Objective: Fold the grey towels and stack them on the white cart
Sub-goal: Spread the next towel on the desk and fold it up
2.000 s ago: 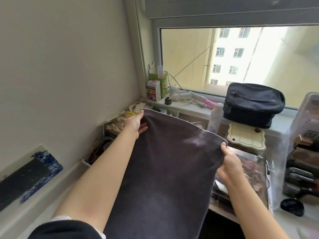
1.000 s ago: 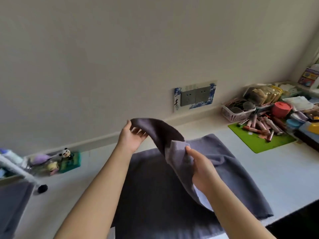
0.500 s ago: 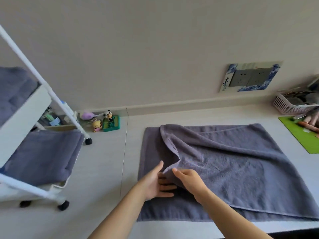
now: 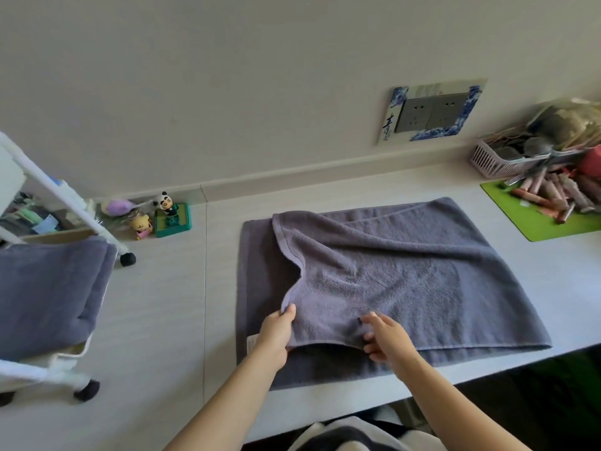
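Grey towel point(image 4: 406, 278) lies spread on the white counter point(image 4: 169, 320), folded over itself so an upper layer covers most of a lower layer. Lower layer shows as a strip along the towel's left side and along its near edge. Left edge of the upper layer runs in a curve, not straight.

Left hand point(image 4: 276, 333) grips the near-left corner of the upper layer: thumb on top of the cloth, fingers curled beneath it. Right hand point(image 4: 387, 340) sits on the near edge of the same layer, just right of the left hand; fingers bent, tips on and at the cloth. Whether it pinches the cloth or only presses on it cannot be told.

White cart point(image 4: 55, 366) stands left of the towel, well apart from it, on black castors. A folded grey towel point(image 4: 48, 294) lies on its lower shelf.

Behind the towel's left corner, against the wall: small panda figure point(image 4: 166, 203) on a green base, a yellow figure point(image 4: 140, 224) beside it. Wall socket point(image 4: 429, 112) with a blue-patterned frame sits above the towel's far edge. Right of the towel: green mat point(image 4: 533, 222) carrying a heap of tubes point(image 4: 559, 193), and behind that a pink basket point(image 4: 491, 161).
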`<act>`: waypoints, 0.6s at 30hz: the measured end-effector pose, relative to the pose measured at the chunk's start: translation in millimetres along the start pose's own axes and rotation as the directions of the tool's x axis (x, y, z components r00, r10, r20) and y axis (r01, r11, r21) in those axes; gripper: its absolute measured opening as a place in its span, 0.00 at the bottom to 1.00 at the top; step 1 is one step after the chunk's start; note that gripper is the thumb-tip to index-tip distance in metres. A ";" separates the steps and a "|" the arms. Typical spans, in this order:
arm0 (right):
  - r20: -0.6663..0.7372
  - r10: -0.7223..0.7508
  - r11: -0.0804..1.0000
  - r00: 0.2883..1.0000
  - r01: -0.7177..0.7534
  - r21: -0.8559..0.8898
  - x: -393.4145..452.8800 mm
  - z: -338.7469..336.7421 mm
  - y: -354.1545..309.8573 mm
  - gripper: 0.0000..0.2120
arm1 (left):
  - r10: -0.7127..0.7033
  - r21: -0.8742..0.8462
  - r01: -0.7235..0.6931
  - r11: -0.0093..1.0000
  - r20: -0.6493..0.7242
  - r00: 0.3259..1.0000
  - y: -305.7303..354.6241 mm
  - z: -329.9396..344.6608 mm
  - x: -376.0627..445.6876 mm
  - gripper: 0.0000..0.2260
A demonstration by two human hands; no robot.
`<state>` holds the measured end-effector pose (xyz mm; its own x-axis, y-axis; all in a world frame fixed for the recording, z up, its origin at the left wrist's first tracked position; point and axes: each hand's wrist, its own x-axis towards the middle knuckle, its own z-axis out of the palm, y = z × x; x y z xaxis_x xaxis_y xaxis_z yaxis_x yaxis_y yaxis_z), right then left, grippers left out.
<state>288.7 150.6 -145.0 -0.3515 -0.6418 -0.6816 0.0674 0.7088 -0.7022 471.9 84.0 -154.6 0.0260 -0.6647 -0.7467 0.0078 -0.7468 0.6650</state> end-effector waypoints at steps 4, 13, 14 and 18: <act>-0.237 -0.022 0.995 0.971 -0.002 -0.098 0.3 -14.0 16.0 0.15 | 0.056 -0.204 -0.044 0.978 0.054 0.997 13.8 14.9 -11.7 0.07; -0.595 -0.489 0.830 0.638 0.549 -0.094 -25.6 -51.3 -35.8 0.15 | 0.391 -0.281 -0.381 0.881 -0.023 0.920 91.1 11.4 -57.9 0.08; -0.602 -0.577 0.762 0.553 0.629 -0.153 -32.7 -47.1 -37.6 0.14 | 0.455 -0.246 -0.458 0.854 -0.072 0.887 93.2 1.2 -66.9 0.08; -0.430 -0.714 0.692 0.553 0.652 -0.311 -34.7 -26.8 4.7 0.14 | 0.514 0.258 -0.454 0.853 -0.269 0.814 48.2 -53.7 -74.7 0.13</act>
<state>276.2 184.0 -119.1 -0.6441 -0.7346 0.2132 -0.4725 0.1629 -0.8662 524.0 98.9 -66.0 0.2942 -0.9191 -0.2620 -0.2632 -0.3414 0.9023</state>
